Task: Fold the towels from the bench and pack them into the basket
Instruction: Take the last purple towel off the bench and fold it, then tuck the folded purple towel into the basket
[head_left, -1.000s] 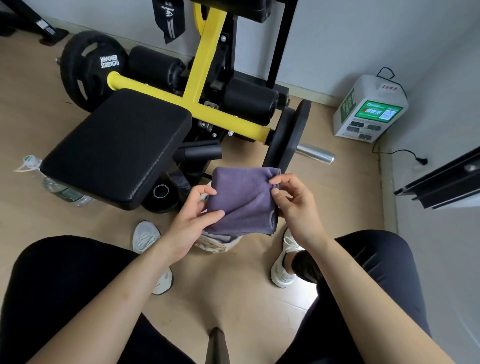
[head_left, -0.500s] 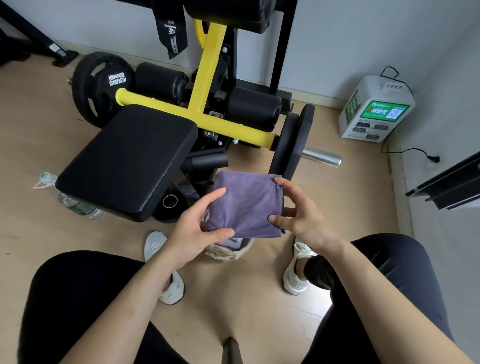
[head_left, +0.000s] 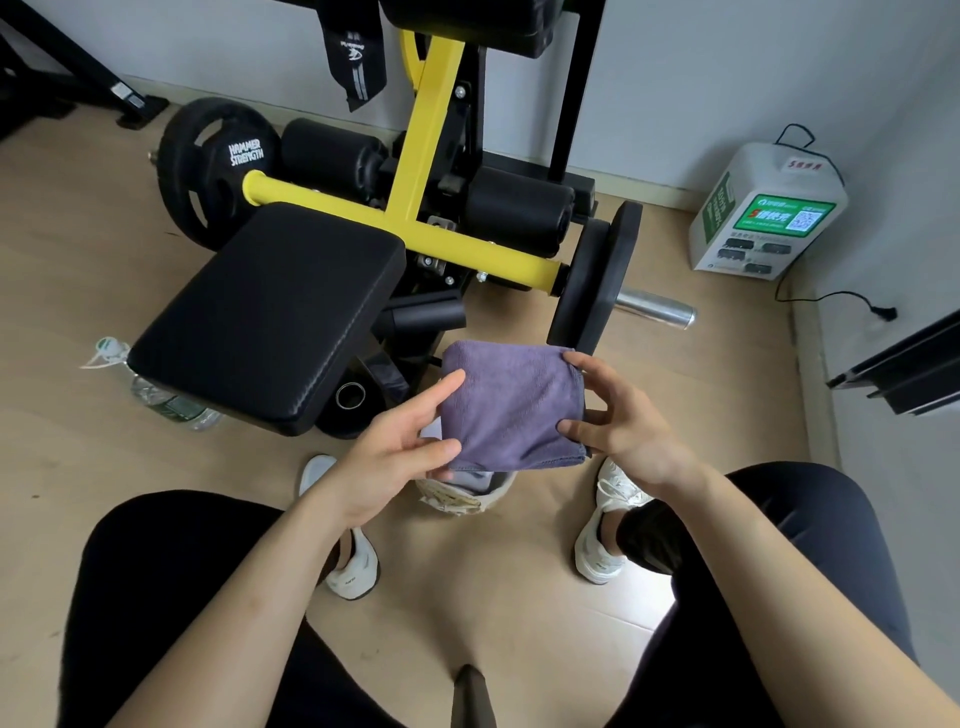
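Where the floor runs under the bench's left edge: a clear water bottle (head_left: 166, 402) lies on its side, partly tucked beneath the padding.
Bench pad (head_left: 270, 312): black and cushioned, its near right corner just left of the left hand.
Left hand (head_left: 395, 452): grips the towel's left edge, with the thumb laid on top near the lower left corner, the index finger stretched up along the edge, and the remaining fingers curled beneath the cloth.
Towel (head_left: 511, 405): purple and folded into a thick near-square. It is held in the air and spans the gap between the two grips, each hand on an opposite edge.
Basket (head_left: 462, 501): pale, on the floor directly below the towel and largely hidden by it. Only the near rim shows, with grey cloth inside, between the left shoe (head_left: 350, 569) and the right shoe (head_left: 602, 535).
Right hand (head_left: 623, 428): pinches the towel's right edge, with the index fingertip at the upper right corner, the thumb pressed on top near the lower right corner, and the other fingers curved behind the edge.
Weight plate (head_left: 592, 280): black, upright on the machine's bar, just beyond the towel's upper right corner.
Charging box (head_left: 763, 208): white and green, on the floor by the far-right wall, well apart from both hands.
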